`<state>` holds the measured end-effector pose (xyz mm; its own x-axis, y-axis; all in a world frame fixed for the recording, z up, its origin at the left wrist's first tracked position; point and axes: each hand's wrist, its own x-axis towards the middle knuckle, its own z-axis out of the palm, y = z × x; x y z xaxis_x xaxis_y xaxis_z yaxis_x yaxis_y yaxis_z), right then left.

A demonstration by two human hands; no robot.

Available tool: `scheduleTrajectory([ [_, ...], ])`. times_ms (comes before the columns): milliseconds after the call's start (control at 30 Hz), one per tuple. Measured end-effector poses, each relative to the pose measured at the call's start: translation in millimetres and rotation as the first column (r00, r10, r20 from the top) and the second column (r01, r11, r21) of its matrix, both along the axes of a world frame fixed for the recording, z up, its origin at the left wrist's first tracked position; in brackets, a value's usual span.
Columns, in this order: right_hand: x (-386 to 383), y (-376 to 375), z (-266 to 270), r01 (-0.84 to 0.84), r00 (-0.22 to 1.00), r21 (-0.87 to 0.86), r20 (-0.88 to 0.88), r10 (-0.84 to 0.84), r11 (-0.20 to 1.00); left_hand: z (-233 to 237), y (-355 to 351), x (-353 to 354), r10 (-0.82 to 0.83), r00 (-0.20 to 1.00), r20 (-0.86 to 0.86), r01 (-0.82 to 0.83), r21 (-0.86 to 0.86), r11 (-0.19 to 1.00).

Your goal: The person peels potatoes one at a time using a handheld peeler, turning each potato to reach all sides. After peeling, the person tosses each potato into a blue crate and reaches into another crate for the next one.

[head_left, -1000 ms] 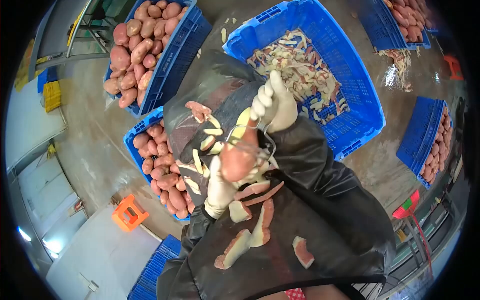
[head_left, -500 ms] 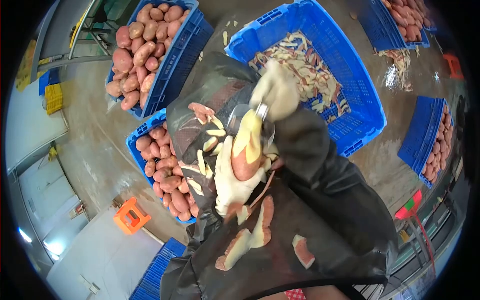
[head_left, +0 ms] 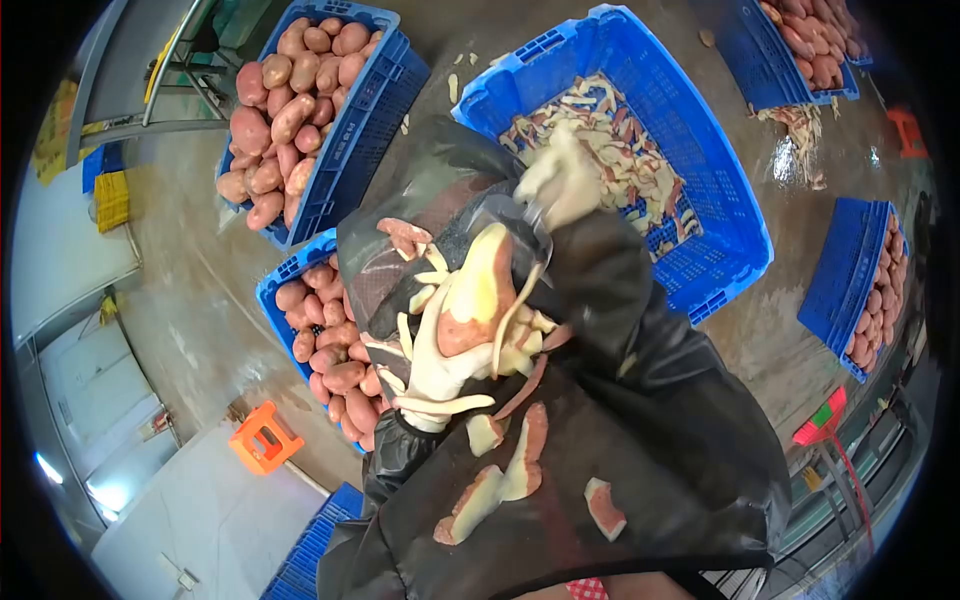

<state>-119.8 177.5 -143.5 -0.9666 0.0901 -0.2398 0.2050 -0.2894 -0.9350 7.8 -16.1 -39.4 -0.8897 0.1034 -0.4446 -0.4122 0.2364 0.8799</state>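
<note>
My left hand point(head_left: 430, 368), in a white glove, is wrapped round a reddish potato point(head_left: 478, 290). Pale yellow flesh shows over its upper part, while red skin stays on the lower end. Just beyond the potato's tip is my right hand point(head_left: 562, 180), also gloved and smeared by motion. It grips a peeler point(head_left: 535, 215), only partly visible and blurred. Strips of potato peel point(head_left: 520, 455) lie across my dark apron point(head_left: 660, 460), over my left wrist and around the potato.
A blue crate point(head_left: 715, 150) ahead holds many loose peelings. Crates of red potatoes stand at the upper left point(head_left: 375, 130), near left point(head_left: 290, 268) and right point(head_left: 840, 270). An orange stool point(head_left: 265, 438) is on the left, and a red-green broom point(head_left: 822, 418) on the right.
My right hand and the peeler have moved slightly away from the potato's tip. More of the potato's flesh is bare, and new peel strips lie beside it and over my left wrist.
</note>
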Motion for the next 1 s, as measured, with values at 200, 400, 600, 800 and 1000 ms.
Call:
scheduleTrajectory([
  [200, 21, -23, 42, -0.139, 0.989, -0.495, -0.029, 0.144, 0.858, -2, 5, 3, 0.163, 0.982, 0.095, -0.186, 0.322, 0.928],
  [400, 13, -16, 5, -0.228, 0.960, -0.972, -0.215, 0.178, 0.059, -6, 8, 3, 0.279, 0.956, 0.087, -0.289, 0.434, 0.853],
  [600, -20, 19, 14, 0.304, 0.952, -0.739, 0.248, -0.177, 0.601, -19, 12, 15, 0.398, 0.870, 0.290, -0.488, 0.615, 0.619],
  [800, 3, -14, -73, 0.474, 0.875, -0.685, 0.435, -0.211, 0.553, -26, 1, 28, 0.228, 0.774, 0.590, -0.616, 0.622, 0.482],
  [1000, -14, 5, -8, 0.174, 0.979, -0.781, 0.203, -0.020, 0.600, -22, 3, 23, 0.057, 0.691, 0.721, -0.713, 0.667, 0.216],
])
